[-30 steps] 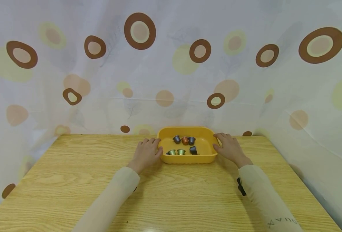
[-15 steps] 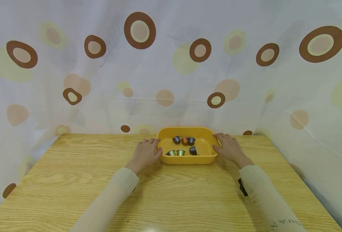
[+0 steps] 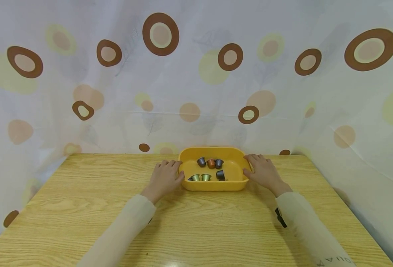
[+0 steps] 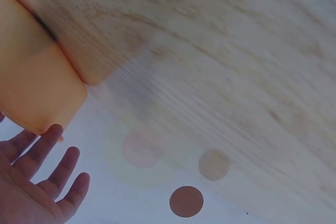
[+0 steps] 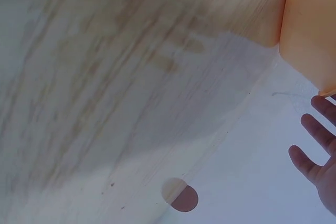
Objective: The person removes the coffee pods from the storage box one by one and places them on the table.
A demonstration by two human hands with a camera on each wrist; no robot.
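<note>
A yellow plastic tray (image 3: 214,186) with raised walls sits at the back of the table, near the patterned cloth. Inside it lie several coffee capsules: an orange one (image 3: 211,163) between two grey ones at the back, green ones (image 3: 206,177) and a dark one (image 3: 220,175) along the front. My left hand (image 3: 164,178) holds the tray's left end by the rim. At the right end, my right hand (image 3: 264,172) grips the rim likewise. In the wrist views, fingertips of the left hand (image 4: 37,177) and right hand (image 5: 323,150) meet the rim, with some fingers spread.
A light wood-grain table (image 3: 199,230) stretches toward me. White cloth (image 3: 196,74) with brown and pale round shapes stands behind it and along its sides. A black band (image 3: 280,218) shows under the right sleeve.
Both hands have brought the tray a little nearer to me and slightly left. The capsules have travelled along with it, keeping their arrangement.
</note>
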